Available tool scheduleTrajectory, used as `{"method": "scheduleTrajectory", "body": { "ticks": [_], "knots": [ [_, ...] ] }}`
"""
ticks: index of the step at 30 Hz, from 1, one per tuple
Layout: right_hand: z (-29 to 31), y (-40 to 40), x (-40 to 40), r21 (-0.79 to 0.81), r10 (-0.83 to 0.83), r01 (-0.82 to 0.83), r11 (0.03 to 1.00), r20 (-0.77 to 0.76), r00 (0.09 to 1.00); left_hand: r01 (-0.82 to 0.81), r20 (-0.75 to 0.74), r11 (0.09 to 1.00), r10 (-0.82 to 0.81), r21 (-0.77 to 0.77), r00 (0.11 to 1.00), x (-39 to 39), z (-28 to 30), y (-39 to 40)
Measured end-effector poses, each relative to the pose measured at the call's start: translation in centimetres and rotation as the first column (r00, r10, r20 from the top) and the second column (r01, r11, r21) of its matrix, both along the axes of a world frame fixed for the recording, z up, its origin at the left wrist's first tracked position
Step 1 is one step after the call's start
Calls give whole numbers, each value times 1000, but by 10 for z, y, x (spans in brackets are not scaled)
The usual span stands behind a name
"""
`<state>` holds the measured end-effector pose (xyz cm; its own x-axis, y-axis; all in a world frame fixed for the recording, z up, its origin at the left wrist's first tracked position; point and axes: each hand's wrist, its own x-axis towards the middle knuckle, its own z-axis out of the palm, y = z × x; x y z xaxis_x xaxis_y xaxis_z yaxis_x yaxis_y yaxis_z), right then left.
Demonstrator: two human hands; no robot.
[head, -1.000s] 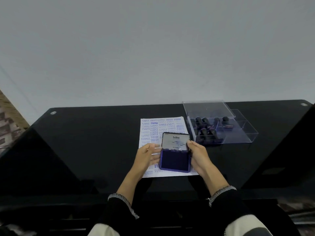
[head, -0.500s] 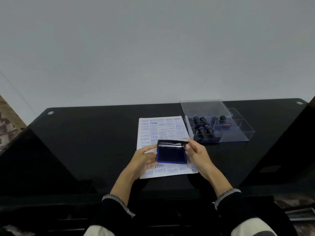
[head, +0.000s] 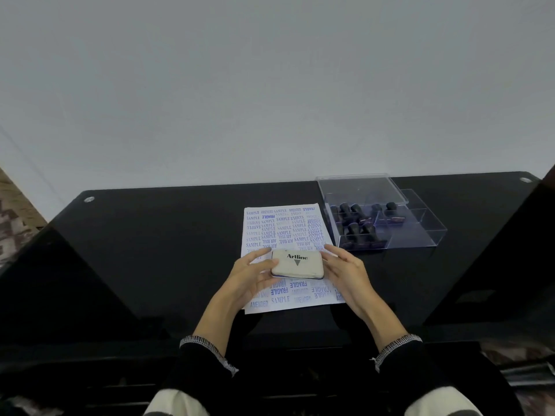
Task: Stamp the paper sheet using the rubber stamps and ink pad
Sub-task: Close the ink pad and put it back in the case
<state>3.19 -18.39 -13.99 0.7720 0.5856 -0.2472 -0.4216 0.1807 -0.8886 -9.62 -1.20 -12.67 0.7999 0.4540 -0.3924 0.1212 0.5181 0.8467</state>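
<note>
The paper sheet point(head: 285, 232) lies flat on the black table point(head: 150, 250), nearer its far edge than the near one and a little right of the middle, and it is already covered with blue prints: SAMPLE, FRAGILE, AIR MAIL, AMENDED. On the sheet's lower half sits the ink pad point(head: 298, 263), its pale lid down so that no ink surface shows. Your left hand point(head: 249, 277) holds the pad's left end, thumb along the far edge and fingers under and along the near one. Your right hand point(head: 345, 270) lies against the right end with fingers fairly straight; whether it grips or merely steadies the pad, I cannot tell.

The rubber stamps point(head: 357, 220) all stand in the left part of the clear plastic box point(head: 420, 232), just beside the sheet's right edge toward the far right corner of the table, its lid propped behind it. Neither hand holds a stamp.

With the pad shut and the sheet full, you appear to be at the closing-up step, not inking. The next move likely calls for lifting the pad off the sheet and setting it down on the table or in the box's free compartment, with a firm hold at both ends so the lid stays closed.
</note>
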Motion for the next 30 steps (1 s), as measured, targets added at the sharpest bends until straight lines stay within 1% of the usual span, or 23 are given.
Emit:
{"method": "scheduleTrajectory", "body": {
  "ticks": [2,4,5,8,10,12,14,15,16,18,19,20,22,23,25,28,30],
  "knots": [
    [6,1,-5,21,16,-15,1000,-71,997,-46,38,999,45,11,998,2,-1,-3],
    [9,2,-12,18,68,-66,998,-103,992,-89,80,996,87,23,993,5,-1,-10],
    [10,2,-14,11,60,-59,998,-101,993,-105,96,994,101,40,990,6,0,-16],
    [16,0,-12,-64,-81,82,995,13,997,-121,109,982,106,143,988,17,5,-33],
    [26,-8,-3,-63,-193,198,978,78,978,-110,114,950,79,294,990,28,6,-45],
    [37,-23,12,-24,-319,324,946,122,940,-104,118,859,51,501,992,44,3,-55],
    [49,-44,32,16,-426,430,902,180,887,-76,86,708,22,702,996,61,-2,-67],
    [53,-55,43,30,-473,477,878,206,857,-43,58,629,-3,776,998,70,-6,-73],
    [55,-66,55,30,-517,525,851,231,825,5,17,546,-34,838,999,78,-10,-78],
    [56,-86,77,5,-579,604,797,294,761,115,-93,351,-79,929,993,91,-21,-88],
    [54,-94,87,-24,-588,634,773,347,730,159,-140,268,-91,950,986,96,-27,-91],
    [52,-101,96,-65,-583,660,749,409,702,184,-167,212,-94,960,981,99,-33,-93],
    [51,-111,109,-135,-563,705,696,507,653,190,-179,146,-82,971,980,102,-42,-95],
    [51,-113,116,-148,-558,718,680,530,638,183,-175,119,-76,976,982,103,-44,-95],
    [51,-114,127,-160,-534,717,679,562,631,174,-169,80,-62,982,984,104,-47,-95],
    [50,-111,138,-231,-407,682,694,656,636,180,-177,78,-40,981,983,105,-48,-96],
    [51,-105,141,-279,-347,663,694,678,648,186,-184,82,-30,979,982,107,-48,-96]
  ]
}}
